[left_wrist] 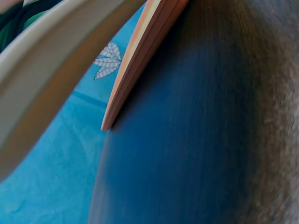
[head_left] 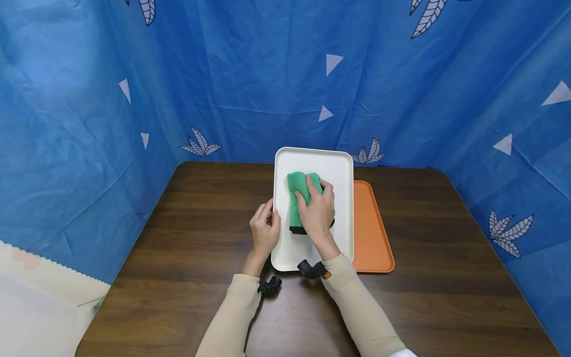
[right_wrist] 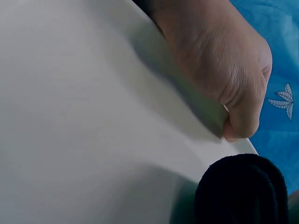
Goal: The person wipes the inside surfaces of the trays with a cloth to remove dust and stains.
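A white rectangular tray [head_left: 285, 250] is held up off the table, its long side running away from me. My left hand [head_left: 265, 230] grips its left rim, thumb on the inside, as the right wrist view also shows the left hand [right_wrist: 219, 60]. Over the middle of the tray, my right hand [head_left: 318, 210] holds a folded green cloth [head_left: 295, 206] with a black border against the inner surface. In the right wrist view, the cloth's rolled dark edge [right_wrist: 238, 186] is close to the camera. The left wrist view catches the tray's side [left_wrist: 46, 70], with neither hand's grip visible.
An orange tray [head_left: 372, 233] lies on the brown wooden table [head_left: 196, 238], partly covered by the white one. Its edge [left_wrist: 140, 56] shows in the left wrist view. Behind the table hangs a blue patterned curtain [head_left: 267, 74], also running along both sides.
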A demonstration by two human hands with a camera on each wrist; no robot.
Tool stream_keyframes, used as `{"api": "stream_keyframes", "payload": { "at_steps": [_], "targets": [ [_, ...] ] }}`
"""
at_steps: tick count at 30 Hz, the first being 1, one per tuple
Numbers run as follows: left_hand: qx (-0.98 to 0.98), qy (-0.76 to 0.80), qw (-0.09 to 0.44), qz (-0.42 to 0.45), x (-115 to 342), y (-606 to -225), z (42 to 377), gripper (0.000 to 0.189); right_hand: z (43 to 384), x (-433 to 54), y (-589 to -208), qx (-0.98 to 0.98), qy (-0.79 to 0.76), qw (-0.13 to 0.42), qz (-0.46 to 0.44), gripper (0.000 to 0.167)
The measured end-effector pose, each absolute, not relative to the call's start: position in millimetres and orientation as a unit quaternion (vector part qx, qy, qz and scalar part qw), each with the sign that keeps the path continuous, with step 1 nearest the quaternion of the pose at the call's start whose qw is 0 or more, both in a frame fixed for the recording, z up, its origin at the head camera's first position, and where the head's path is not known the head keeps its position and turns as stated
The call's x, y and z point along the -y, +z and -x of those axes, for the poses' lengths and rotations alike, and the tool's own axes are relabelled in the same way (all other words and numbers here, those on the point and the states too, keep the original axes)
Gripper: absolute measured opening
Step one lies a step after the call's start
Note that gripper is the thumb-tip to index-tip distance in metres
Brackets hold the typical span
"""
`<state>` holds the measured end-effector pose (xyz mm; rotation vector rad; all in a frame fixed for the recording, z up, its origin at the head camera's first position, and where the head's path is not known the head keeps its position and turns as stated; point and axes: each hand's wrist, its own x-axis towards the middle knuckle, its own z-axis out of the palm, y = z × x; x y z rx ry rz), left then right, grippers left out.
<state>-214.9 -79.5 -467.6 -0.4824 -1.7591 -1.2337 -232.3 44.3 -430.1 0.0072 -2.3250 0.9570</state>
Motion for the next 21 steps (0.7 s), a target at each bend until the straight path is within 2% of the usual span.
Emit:
{"api": "stream_keyframes", "payload": {
  "at_steps": [12, 21],
  "targets": [
    [0.713, -0.503, 0.448, 0.195, 84.6, -495.0, 231.2, 0.031, 225.1, -21.1, -430.3, 0.886, 0.314, 0.336, -0.063, 0.048],
    [0.712, -0.502, 0.448, 0.203, 87.2, -497.4, 232.8, 0.032, 225.8, -25.4, -430.6, 0.885, 0.319, 0.332, -0.075, 0.049]
  ]
}}
